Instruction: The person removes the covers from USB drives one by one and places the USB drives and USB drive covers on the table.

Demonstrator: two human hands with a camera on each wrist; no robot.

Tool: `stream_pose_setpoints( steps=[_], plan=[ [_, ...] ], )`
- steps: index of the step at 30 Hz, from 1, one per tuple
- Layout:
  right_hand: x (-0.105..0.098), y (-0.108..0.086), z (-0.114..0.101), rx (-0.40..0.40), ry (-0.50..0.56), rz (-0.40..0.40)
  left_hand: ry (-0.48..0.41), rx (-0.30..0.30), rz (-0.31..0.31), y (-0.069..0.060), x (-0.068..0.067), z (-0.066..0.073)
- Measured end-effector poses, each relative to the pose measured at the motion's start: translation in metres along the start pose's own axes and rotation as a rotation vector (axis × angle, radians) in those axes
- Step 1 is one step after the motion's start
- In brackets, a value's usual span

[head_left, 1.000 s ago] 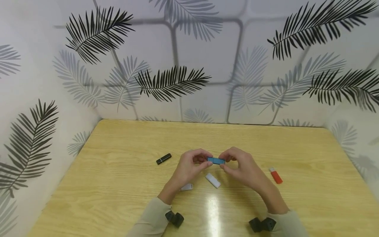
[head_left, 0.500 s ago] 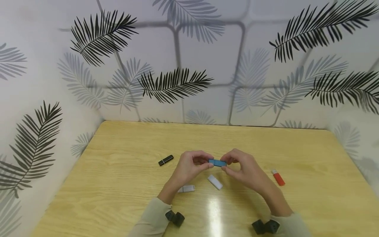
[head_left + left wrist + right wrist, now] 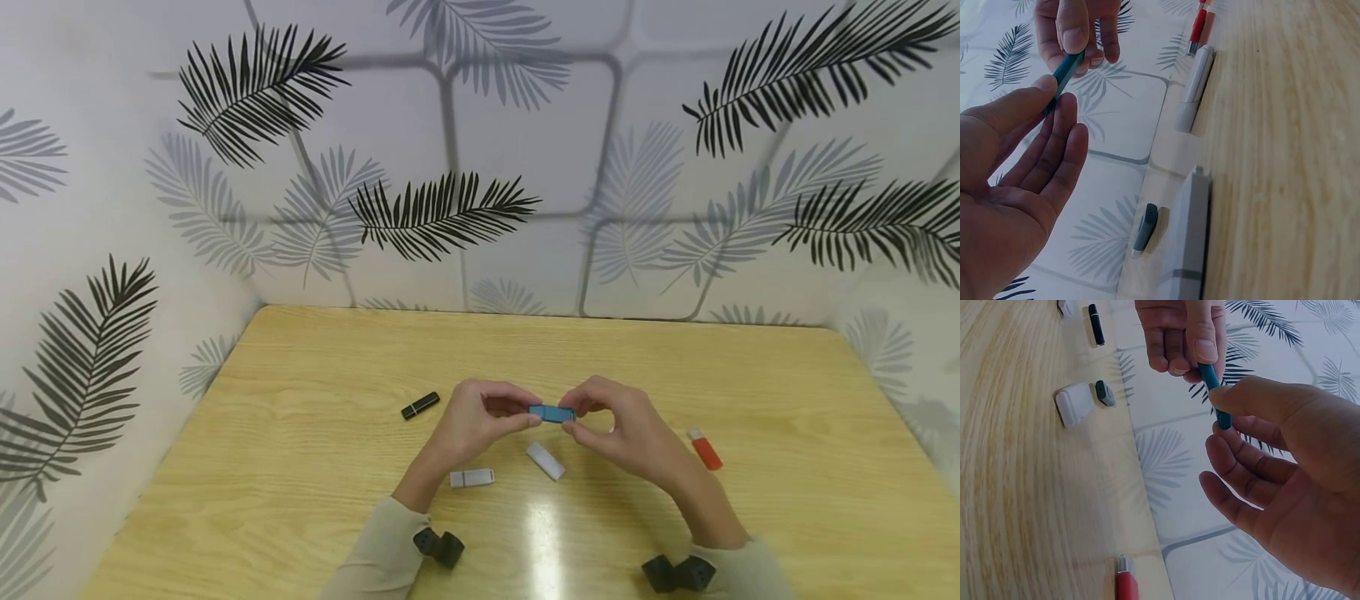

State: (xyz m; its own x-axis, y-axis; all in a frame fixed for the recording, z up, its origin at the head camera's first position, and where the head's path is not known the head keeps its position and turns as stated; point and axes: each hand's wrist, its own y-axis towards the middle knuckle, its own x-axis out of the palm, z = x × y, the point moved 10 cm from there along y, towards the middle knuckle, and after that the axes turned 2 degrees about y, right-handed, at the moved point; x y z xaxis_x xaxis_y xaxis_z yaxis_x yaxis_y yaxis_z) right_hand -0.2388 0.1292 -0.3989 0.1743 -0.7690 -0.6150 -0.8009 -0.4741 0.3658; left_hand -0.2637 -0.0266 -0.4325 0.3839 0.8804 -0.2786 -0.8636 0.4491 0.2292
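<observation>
A blue USB flash drive (image 3: 552, 414) is held level above the table between both hands. My left hand (image 3: 474, 423) pinches its left end between thumb and fingers. The right end is pinched by my right hand (image 3: 624, 429). In the left wrist view the drive (image 3: 1067, 74) is seen on edge, and the right wrist view shows the same drive (image 3: 1209, 378) with the other fingers loosely bent below. Beneath the hands lies a white USB drive (image 3: 545, 461). A silver-grey one with a dark band (image 3: 472, 477) rests beside the left wrist.
A black USB drive (image 3: 420, 406) lies left of the hands, and a red one with a bare metal plug (image 3: 705, 450) lies to the right. One small dark grey-green drive (image 3: 1105, 393) shows past the white one. The wooden table (image 3: 300, 358) meets a leaf-patterned backdrop (image 3: 517, 250).
The head view shifted slightly at first. Since half a second ago my left forearm has moved a little left, uncovering the whole silver-grey drive. Both hands keep their pinch on the blue drive.
</observation>
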Motion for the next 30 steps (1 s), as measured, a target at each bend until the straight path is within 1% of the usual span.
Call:
stream_pose_setpoints(
  steps=[2, 6, 8, 10, 16, 19, 23, 30],
  plan=[
    [-0.005, -0.002, 0.002, 0.006, -0.035, 0.004, -0.001, -0.001, 0.020, -0.001, -0.007, 0.000],
    [-0.024, -0.011, 0.011, 0.035, -0.113, 0.040, -0.005, -0.017, 0.098, -0.006, -0.028, -0.002],
    [-0.033, -0.014, 0.014, 0.042, -0.121, 0.055, -0.005, -0.019, 0.122, -0.007, -0.035, -0.002],
    [-0.037, -0.014, 0.014, 0.041, -0.122, 0.065, 0.002, -0.014, 0.129, -0.006, -0.037, -0.003],
    [-0.038, -0.011, 0.018, 0.047, -0.124, 0.073, -0.006, -0.008, 0.129, -0.003, -0.036, -0.004],
    [-0.039, -0.012, 0.022, 0.059, -0.119, 0.082, -0.013, -0.020, 0.147, -0.002, -0.038, -0.006],
    [-0.039, -0.013, 0.030, 0.081, -0.104, 0.080, 0.001, -0.043, 0.176, -0.002, -0.042, -0.012],
    [-0.040, -0.010, 0.043, 0.108, -0.105, 0.079, 0.026, -0.061, 0.160, 0.001, -0.046, -0.020]
  ],
)
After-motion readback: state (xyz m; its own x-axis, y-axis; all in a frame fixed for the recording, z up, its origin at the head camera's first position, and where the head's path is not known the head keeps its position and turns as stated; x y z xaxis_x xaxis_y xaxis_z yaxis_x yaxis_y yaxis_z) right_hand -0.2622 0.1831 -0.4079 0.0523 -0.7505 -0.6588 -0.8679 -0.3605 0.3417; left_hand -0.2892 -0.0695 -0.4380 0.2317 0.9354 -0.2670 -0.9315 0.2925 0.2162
